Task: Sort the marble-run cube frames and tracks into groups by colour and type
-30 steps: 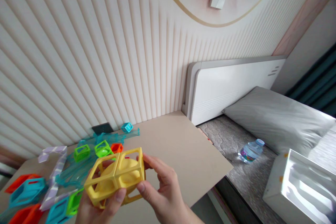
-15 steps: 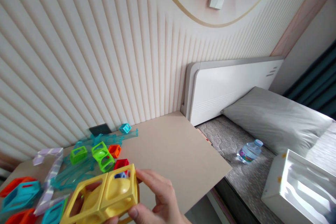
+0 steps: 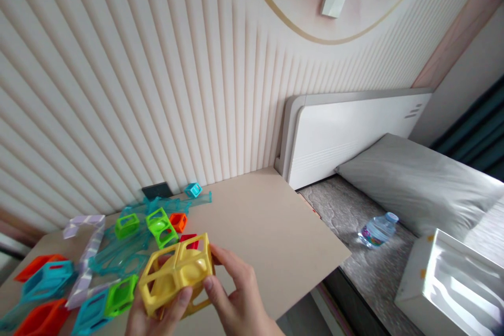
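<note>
Both of my hands grip a yellow open-framed toy block piece (image 3: 179, 268) above the near part of the table. It looks like joined hollow cubes with rounded shapes inside. My left hand (image 3: 157, 317) holds it from below left, thumb on its front. On its right end, my right hand (image 3: 238, 291) has thumb and fingers closed on the frame. Just behind it a red block (image 3: 189, 241) is partly hidden. Green blocks (image 3: 161, 228) and an orange block (image 3: 178, 222) lie farther back. A green block (image 3: 121, 295) and a blue block (image 3: 90, 312) are beside my left hand.
Clear teal plastic track pieces (image 3: 122, 254) and a white-lilac folding strip (image 3: 88, 257) lie on the table (image 3: 255, 220). More orange blocks (image 3: 43, 320) sit at left. To the right, a bed holds a water bottle (image 3: 378, 230), a pillow (image 3: 425, 186) and a white box (image 3: 417, 273).
The yellow piece has turned and moved slightly up and away. My left hand, mostly out of sight before, now shows gripping it. The view has shifted slightly left.
</note>
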Demonstrator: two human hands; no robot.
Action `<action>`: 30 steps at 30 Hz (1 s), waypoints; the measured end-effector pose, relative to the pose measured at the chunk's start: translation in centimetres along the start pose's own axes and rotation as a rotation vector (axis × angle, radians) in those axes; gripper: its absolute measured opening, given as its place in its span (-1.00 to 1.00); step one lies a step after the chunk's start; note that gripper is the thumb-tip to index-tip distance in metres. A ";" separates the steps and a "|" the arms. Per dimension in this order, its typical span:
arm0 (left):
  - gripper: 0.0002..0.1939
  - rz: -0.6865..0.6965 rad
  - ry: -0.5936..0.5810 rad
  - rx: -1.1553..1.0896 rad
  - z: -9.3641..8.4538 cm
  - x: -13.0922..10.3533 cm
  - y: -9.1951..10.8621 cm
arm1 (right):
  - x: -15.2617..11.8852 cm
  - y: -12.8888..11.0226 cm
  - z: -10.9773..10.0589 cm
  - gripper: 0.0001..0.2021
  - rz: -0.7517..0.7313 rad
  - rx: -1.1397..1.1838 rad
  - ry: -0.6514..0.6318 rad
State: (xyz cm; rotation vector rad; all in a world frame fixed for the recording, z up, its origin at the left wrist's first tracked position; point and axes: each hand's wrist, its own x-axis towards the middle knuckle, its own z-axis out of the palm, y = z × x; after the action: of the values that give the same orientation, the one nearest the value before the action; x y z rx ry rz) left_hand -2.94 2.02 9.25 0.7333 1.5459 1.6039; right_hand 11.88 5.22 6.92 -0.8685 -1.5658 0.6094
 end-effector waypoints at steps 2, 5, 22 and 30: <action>-0.02 -0.023 -0.039 -0.008 0.3 0.1 0.3 | 0.5 0.0 -0.3 -0.53 0.056 -0.040 -0.059; -0.12 -0.127 -0.127 -0.184 0.5 -0.1 0.4 | 1.5 -0.4 -1.0 -0.65 0.123 0.004 -0.112; -0.36 -0.367 -0.181 -0.505 4.1 1.2 0.4 | 3.0 -0.7 -2.6 -0.74 0.317 0.159 0.079; -0.51 -0.384 -0.305 -0.639 5.0 2.1 -0.8 | 2.1 1.0 -1.9 -0.23 0.337 -0.112 -0.033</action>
State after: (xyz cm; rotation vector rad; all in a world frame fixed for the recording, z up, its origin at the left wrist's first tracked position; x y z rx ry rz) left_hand 0.19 6.47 8.73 0.2822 0.8146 1.4827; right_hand 13.84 7.38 7.72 -1.2260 -1.5052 0.7833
